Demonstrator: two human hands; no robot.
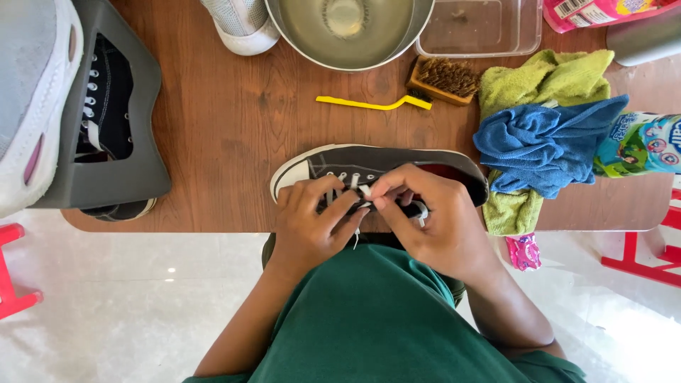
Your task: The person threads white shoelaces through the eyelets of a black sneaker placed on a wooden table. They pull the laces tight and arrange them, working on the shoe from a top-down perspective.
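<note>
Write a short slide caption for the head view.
Both hands, left hand and right hand, pinch a white lace on a dark sneaker.

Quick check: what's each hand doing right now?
Left hand: closed, pinching the white shoelace on the dark sneaker.
Right hand: closed, pinching the same shoelace at the eyelets.

The scene was lit brightly and evenly by daylight. The pale floor (142,298) was washed nearly white, most strongly at the lower right corner, where detail was lost to glare. A soft sheen was seen inside the metal bowl (347,28). Only faint, short shadows were cast beneath the hands on the tabletop (234,128). Focus was held sharp at the centre, while wide-angle bending and stretching were noticed at the left edge, on the grey shoe (28,99).
</note>
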